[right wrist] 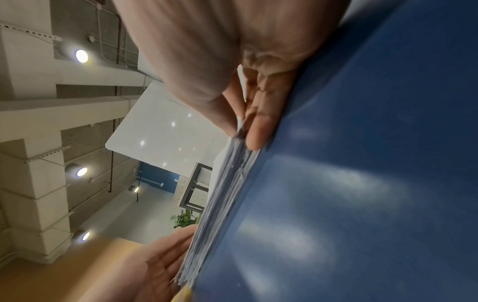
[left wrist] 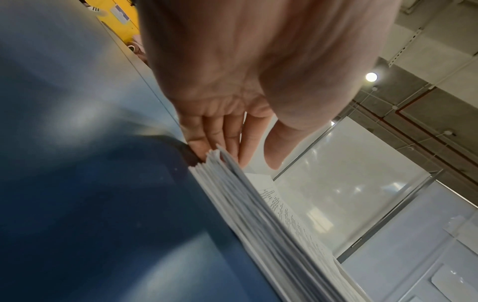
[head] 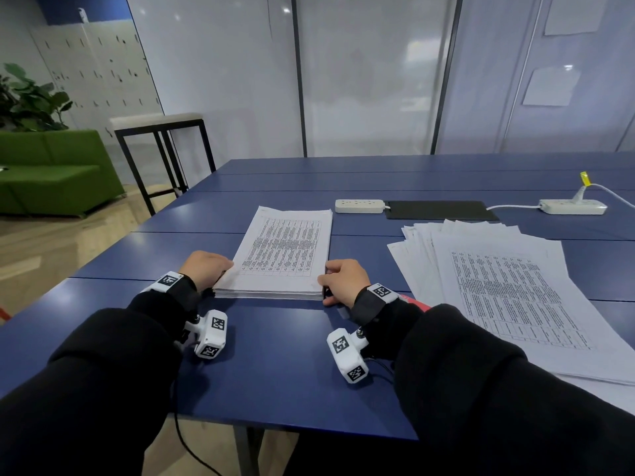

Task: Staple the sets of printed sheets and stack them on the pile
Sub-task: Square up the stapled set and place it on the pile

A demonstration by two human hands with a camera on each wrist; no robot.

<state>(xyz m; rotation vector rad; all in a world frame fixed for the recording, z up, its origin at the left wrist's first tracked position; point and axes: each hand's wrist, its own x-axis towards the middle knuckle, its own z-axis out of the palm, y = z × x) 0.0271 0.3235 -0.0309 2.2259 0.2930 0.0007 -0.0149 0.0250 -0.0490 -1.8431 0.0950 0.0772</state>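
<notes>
A thick pile of printed sheets [head: 283,255] lies on the blue table [head: 275,372] in front of me, with a table of text on its top page. My left hand [head: 225,269] stands at the pile's near left corner. Its fingers [left wrist: 220,134] lie straight against the side of the pile [left wrist: 258,214] and the thumb reaches over the top. My right hand [head: 324,281] is at the near right corner. The thumb [right wrist: 227,118] presses on top and the fingers sit against the pile's edge [right wrist: 225,196], pinching it. I cannot make out a stapler.
Fanned-out loose printed sheets [head: 508,290] cover the table to the right. Behind them are a black mat [head: 439,209] and two white power strips [head: 359,206] [head: 572,206]. Something red [head: 417,303] peeks from under my right sleeve. A high stool [head: 161,132] stands off the far left corner.
</notes>
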